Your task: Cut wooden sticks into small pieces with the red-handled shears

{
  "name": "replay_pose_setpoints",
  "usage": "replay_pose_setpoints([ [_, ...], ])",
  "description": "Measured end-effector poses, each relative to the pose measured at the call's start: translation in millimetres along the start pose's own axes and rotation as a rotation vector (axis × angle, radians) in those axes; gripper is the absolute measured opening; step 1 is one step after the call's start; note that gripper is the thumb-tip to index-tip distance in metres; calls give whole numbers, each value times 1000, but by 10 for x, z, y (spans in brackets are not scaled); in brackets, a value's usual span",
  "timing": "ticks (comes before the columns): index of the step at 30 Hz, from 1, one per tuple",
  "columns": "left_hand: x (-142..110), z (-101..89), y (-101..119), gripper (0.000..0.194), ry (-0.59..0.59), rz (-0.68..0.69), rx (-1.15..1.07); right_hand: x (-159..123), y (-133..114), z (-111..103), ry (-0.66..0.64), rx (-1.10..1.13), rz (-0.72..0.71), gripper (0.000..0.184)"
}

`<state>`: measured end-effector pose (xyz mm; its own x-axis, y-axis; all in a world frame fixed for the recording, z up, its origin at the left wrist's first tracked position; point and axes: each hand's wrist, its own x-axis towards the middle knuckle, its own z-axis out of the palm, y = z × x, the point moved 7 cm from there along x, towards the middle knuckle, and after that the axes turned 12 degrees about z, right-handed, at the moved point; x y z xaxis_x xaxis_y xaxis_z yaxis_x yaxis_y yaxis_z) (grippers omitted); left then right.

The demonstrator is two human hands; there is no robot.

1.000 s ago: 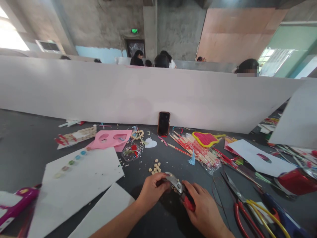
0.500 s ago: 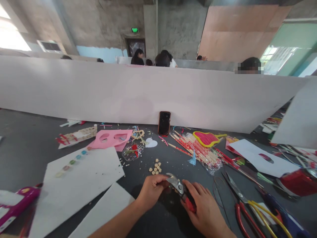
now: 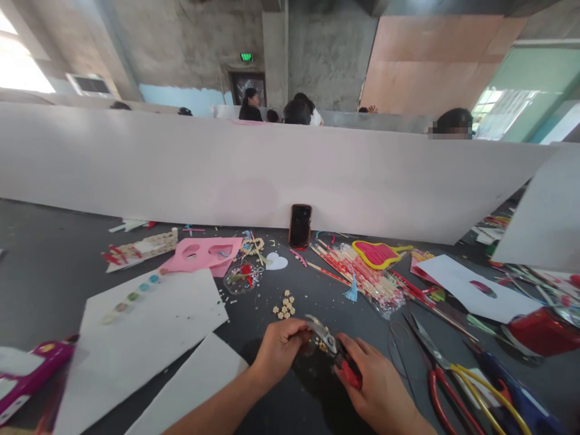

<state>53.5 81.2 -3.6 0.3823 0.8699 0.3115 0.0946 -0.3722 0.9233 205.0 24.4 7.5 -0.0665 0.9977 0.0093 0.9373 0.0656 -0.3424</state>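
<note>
My right hand [image 3: 372,377] is wrapped round the red-and-black handles of a pair of pruning shears [image 3: 327,336]. Their curved metal jaws point up and left toward my left hand [image 3: 281,345]. Thumb and forefinger of that hand are pinched together close beside the jaw tips; what is between them is too small and hidden to name. Beyond the left fingertips lies a small heap of flower-shaped wooden beads [image 3: 284,308]. Some tiny pale pieces [image 3: 321,344] lie on the dark table under the shears.
A phone [image 3: 300,225] leans on the white partition [image 3: 272,175]. White sheets [image 3: 149,314], a pink mask cutout [image 3: 203,254] and a purple glue gun [image 3: 36,371] lie left. Right are red-patterned sticks [image 3: 357,272], scissors [image 3: 430,344] and a red can [image 3: 544,331].
The shears' jaws have shifted slightly right, away from the left fingertips, and more small pieces show beneath them. The left hand keeps its pinch nearly in place.
</note>
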Motion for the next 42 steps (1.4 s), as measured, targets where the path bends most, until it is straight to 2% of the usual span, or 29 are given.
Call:
replay_pose_setpoints([
  [13, 8, 1, -31, 31, -24, 136, 140, 0, 28, -12, -98, 122, 45, 41],
  [23, 3, 7, -31, 41, -70, 182, 168, -7, 27, -63, -172, 188, 74, 45],
  [31, 12, 12, -78, 22, -47, 112, 223, -20, 21, -70, -101, 144, 102, 46],
  [35, -11, -16, -177, 22, 9, 33, 98, -41, -53, -144, -62, 59, 118, 46],
  [42, -30, -129, -93, 18, 86, 101, 178, -95, -149, -218, -48, -17, 122, 50],
])
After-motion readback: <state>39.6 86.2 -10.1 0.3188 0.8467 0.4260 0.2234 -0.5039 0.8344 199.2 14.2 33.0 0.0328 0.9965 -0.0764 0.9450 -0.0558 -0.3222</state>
